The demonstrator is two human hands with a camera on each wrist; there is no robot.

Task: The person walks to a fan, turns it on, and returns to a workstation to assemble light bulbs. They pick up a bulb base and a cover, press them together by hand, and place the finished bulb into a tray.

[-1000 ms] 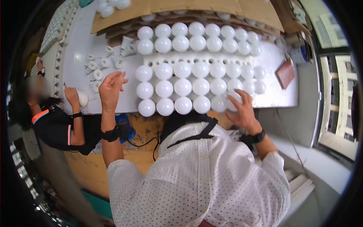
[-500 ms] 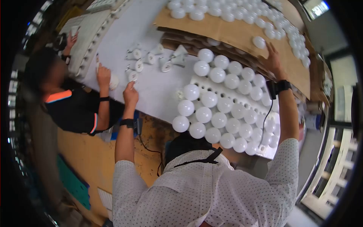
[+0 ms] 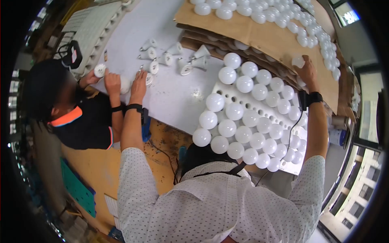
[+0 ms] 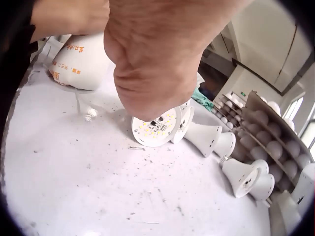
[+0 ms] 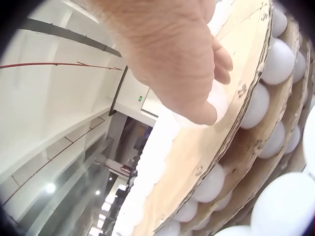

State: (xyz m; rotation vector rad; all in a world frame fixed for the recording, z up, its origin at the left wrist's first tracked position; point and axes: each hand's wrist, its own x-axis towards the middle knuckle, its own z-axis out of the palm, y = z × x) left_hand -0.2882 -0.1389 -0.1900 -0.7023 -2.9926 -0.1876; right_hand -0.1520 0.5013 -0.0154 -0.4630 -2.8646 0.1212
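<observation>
My right hand (image 3: 308, 75) holds a white round bulb cover (image 3: 298, 61) at the cardboard's front edge. In the right wrist view, thumb and fingers curl round this cover (image 5: 216, 103), partly hiding it. On the left, my left hand (image 3: 139, 87) grips a cone-shaped LED bulb base (image 4: 155, 132), its chip-dotted face pointing toward the wrist camera; the fingertips are hidden behind the hand. Several more bulb bases (image 3: 165, 59) lie on the white table beside that hand. In front of my body, rows of bulb covers (image 3: 243, 134) sit on a white holed tray (image 3: 233, 95).
Stacked cardboard sheets (image 3: 247, 30) carry many bulb covers, with more between the layers. A person in a black shirt (image 3: 83, 125) works close at my left, holding a round white part (image 3: 99, 70). Behind them lie white trays (image 3: 101, 30). A cable (image 3: 291, 129) hangs from my right wrist.
The view has swung left. My right hand has gone from the tray's near right corner to the cardboard and taken a bulb cover. My left hand has reached to the bulb bases.
</observation>
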